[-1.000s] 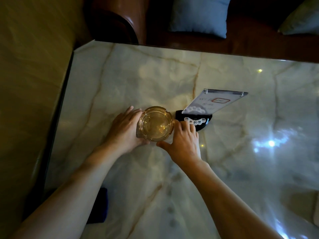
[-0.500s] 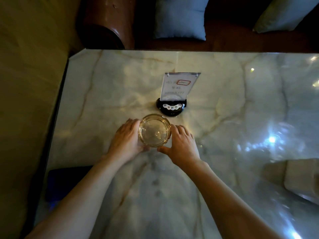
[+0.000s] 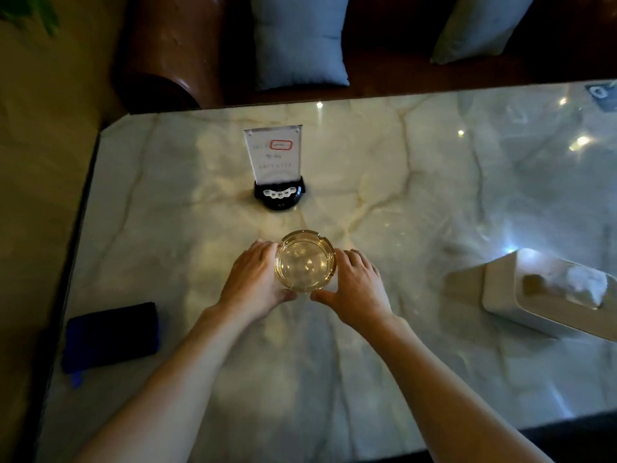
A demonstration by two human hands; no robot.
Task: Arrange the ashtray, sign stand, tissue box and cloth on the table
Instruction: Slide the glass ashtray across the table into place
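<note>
1. Two hands, left hand (image 3: 253, 279) and right hand (image 3: 355, 285), form a narrow grip cupping the ashtray (image 3: 304, 261) on the surface (image 3: 417, 202).
2. Sign stand (image 3: 278, 168) stands beyond the grip; pushing forward might topple it.
3. Smooth glass probably slips easily.

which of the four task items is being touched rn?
The ashtray: left hand and right hand cup its sides. Sign stand, tissue box and cloth sit apart, untouched.
</note>
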